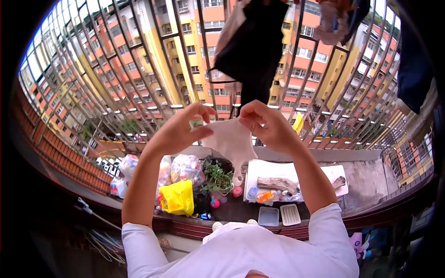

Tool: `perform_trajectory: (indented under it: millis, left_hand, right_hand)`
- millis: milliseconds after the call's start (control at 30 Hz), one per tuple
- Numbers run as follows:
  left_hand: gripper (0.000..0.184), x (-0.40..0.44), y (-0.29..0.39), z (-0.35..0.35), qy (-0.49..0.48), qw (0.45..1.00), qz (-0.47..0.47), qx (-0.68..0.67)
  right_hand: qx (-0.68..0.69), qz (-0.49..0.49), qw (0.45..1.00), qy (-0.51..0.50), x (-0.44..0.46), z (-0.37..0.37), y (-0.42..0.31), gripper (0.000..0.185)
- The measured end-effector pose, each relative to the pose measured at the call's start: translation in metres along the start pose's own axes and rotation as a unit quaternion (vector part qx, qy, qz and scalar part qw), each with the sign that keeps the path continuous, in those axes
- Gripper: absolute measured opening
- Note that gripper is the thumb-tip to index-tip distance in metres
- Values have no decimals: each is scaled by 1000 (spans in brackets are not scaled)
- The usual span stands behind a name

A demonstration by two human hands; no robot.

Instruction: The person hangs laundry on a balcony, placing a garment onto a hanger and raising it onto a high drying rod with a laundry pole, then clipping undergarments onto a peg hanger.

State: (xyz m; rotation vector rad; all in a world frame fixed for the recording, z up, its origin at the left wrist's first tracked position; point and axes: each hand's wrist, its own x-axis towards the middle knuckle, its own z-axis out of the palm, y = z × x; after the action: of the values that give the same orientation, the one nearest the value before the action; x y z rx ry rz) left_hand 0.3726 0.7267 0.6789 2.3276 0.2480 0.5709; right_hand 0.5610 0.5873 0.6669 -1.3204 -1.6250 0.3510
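"What's around and in the way?"

"A dark garment (pixel 252 41) hangs ahead, covering part of the window bars (pixel 170 35). Below is a ledge (pixel 366 178). Towards its left end, stuffed clear bags (pixel 187 167) lie near the back edge, with a yellow bag (pixel 178 198) in front, nearer the front edge. A leafy plant (pixel 218 176) is just to their right."

"And further right?"

"A white tray (pixel 324 171). A piece of driftwood (pixel 277 184) lies on it, with an orange bottle (pixel 265 197) near its front edge. A grey basin (pixel 269 216) and a slotted tray (pixel 291 214) sit side by side before that edge. The right forearm hides some of the white tray, the left forearm some of the bags."

"Where's the pale cloth (pixel 229 139)?"

"Up between the two hands, its narrow lower end dangling, in this view, between the plant and the white tray's left edge."

"How are the hands?"

"The right hand (pixel 250 121) has thumb and fingertips closed on the cloth's upper right corner. The left hand (pixel 209 122) is curled, a gap showing between forefinger and thumb; the thumb is at the cloth's left edge, but I can't tell whether it grips."
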Motion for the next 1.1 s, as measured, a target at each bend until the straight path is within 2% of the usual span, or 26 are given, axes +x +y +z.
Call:
perform_trajectory:
  millis: [33, 67, 133, 167, 200, 267, 333, 400, 467, 533, 600, 667, 733, 767, 867, 900, 933, 1033, 1100]
  left_hand:
    - [36, 7, 5, 8, -22, 1000, 3, -11]
    - [37, 13, 15, 22, 1, 996, 33, -85]
    - [35, 26, 43, 36, -29, 990, -30, -134]
    - [28, 34, 52, 39, -27, 990, -55, -127]
    - [21, 42, 46, 44, -25, 981, -49, -188]
    - [17, 55, 57, 47, -8, 973, -31, -227]
    - [16, 67, 72, 48, -6, 979, -6, -202]
    - [16, 78, 85, 48, -7, 984, 22, -178]
    - [15, 88, 95, 51, -7, 984, 43, -174]
    - [14, 95, 101, 55, -21, 991, 53, -124]
    - [14, 99, 112, 65, -67, 989, 27, -126]
    - [14, 105, 122, 72, -68, 991, 53, -99]
    - [13, 112, 136, 75, -71, 992, 100, -8]
    - [15, 118, 141, 75, -70, 990, 119, 33]
    - [14, 135, 149, 78, -25, 983, 179, 21]
    - [14, 142, 154, 75, -1, 977, 205, 61]
    - [13, 148, 160, 75, 26, 977, 203, 55]
    - [17, 167, 178, 73, 61, 976, 196, 65]
    - [20, 180, 190, 73, 77, 973, 198, 87]
  right_hand:
    - [8, 3, 1000, -2, -2, -4, -4, 12]
    - [15, 6, 1000, -3, -4, -9, -8, 11]
    - [-3, -12, 1000, -3, -8, -22, -16, 12]
    - [-31, -19, 999, 6, -10, -30, -18, 12]
    - [-58, -28, 998, 13, -12, -38, -19, 12]
    - [-35, -15, 999, 34, -14, -53, -22, 11]
    - [-10, -3, 999, 52, -18, -72, -26, 11]
    - [9, -34, 999, 13, -20, -100, -29, 12]
    - [103, -11, 992, 74, -25, -150, -23, 20]
    - [-9, -79, 948, 308, -15, -199, -26, 27]
    - [-101, -157, 872, 453, 16, -246, -27, 37]
    - [-169, -159, 876, 423, 42, -287, -29, 43]
    - [-176, -79, 932, 307, 52, -301, -50, 50]
    - [-165, -92, 944, 269, 56, -305, -55, 52]
    - [-150, -75, 957, 238, 61, -315, -58, 50]
    - [-146, -63, 950, 267, 60, -314, -59, 48]
    - [-145, -63, 951, 266, 57, -314, -60, 48]
    - [-21, -102, 982, 160, 48, -311, -70, 43]
    - [-44, -92, 979, 175, 45, -307, -75, 41]
